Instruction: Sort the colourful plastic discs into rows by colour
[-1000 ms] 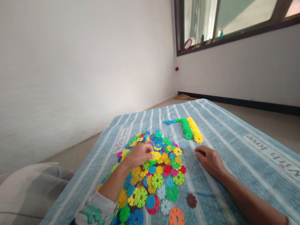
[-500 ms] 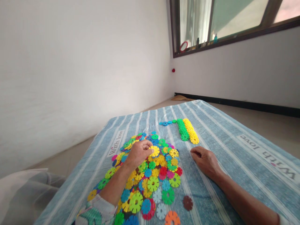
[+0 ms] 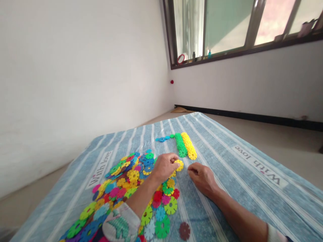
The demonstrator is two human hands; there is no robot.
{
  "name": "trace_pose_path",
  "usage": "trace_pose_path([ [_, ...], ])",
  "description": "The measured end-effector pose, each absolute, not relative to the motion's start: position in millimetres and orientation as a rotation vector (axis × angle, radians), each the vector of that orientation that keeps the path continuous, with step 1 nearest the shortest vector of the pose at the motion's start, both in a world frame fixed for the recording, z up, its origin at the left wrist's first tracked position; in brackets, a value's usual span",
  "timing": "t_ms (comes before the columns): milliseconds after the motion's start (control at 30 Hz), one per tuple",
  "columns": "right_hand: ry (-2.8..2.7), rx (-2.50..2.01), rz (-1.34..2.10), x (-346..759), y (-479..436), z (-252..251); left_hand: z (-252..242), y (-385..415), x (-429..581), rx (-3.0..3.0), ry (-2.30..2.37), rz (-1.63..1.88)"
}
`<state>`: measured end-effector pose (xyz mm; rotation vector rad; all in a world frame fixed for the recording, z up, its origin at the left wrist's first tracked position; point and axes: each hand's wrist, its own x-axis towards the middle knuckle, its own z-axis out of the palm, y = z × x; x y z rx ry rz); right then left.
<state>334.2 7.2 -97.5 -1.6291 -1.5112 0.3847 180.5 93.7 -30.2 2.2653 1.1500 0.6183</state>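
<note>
Pinched in my left hand is a yellow notched disc, a flower-shaped interlocking piece, held above the right edge of a heap of such discs. My right hand is closed just to the right of it, thumb and fingers together over the cloth; whatever they hold, if anything, is hidden. Beyond both hands lie a row of overlapping green discs and, alongside, a row of overlapping yellow discs. A short line of blue discs leads left from the green row's far end.
A blue striped cloth with printed lettering covers the table. One dark brown disc lies apart near the front. A white wall stands behind on the left, and a window with small items on its sill is at the right.
My left hand has carried the yellow disc right, away from the heap's middle and closer to my right hand. The camera view has turned to the right.
</note>
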Motion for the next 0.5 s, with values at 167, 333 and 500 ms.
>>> trace_pose_path([
  [167, -1.607, -1.557, 0.489, 329, 3, -92, -37, 108, 219, 2.400, 1.158, 0.570],
  [333, -1.661, -1.551, 0.454, 327, 3, -92, -43, 116, 250, 2.522, 1.119, 0.489],
  [500, -1.678, -1.579, 0.426, 327, 6, -95, -50, 123, 265, 2.625, 1.107, 0.445],
])
